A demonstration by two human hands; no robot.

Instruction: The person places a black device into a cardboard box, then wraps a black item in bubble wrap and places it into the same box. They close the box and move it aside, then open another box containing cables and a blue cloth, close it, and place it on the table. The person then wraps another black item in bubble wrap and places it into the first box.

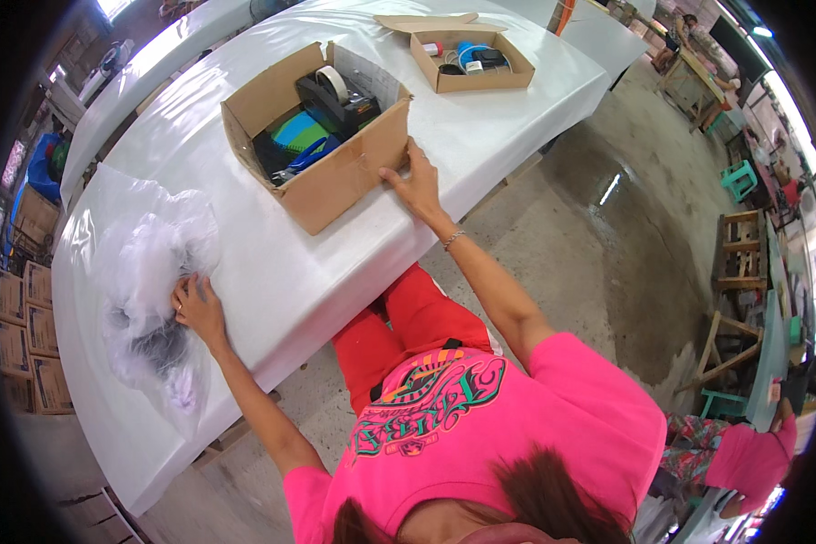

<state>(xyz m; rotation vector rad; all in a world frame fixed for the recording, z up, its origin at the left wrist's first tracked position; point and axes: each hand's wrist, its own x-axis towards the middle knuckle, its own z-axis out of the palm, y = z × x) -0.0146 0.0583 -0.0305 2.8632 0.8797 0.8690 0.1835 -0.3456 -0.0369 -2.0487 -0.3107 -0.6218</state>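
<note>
A clear plastic bag (154, 254) with whitish and dark contents lies crumpled at the left of the table. My left hand (198, 310) has its fingers curled into the bag's near side; the fingertips are partly lost in the plastic. At the middle stands an open cardboard box (349, 181), set at an angle. Against its near right corner, my right hand (415, 186) grips with the thumb on the front wall and the fingers around the side. Inside the box are a tape dispenser (335, 91) with a pale roll, a green and blue item (301, 132) and dark things.
The white-covered table (263, 290) bends around me. Farther right, a smaller open carton (480, 80) holds a blue item and a cable. Stacked cartons (41, 331) stand left of the table. A green stool (739, 179) and wooden frames are on the right; other people work there.
</note>
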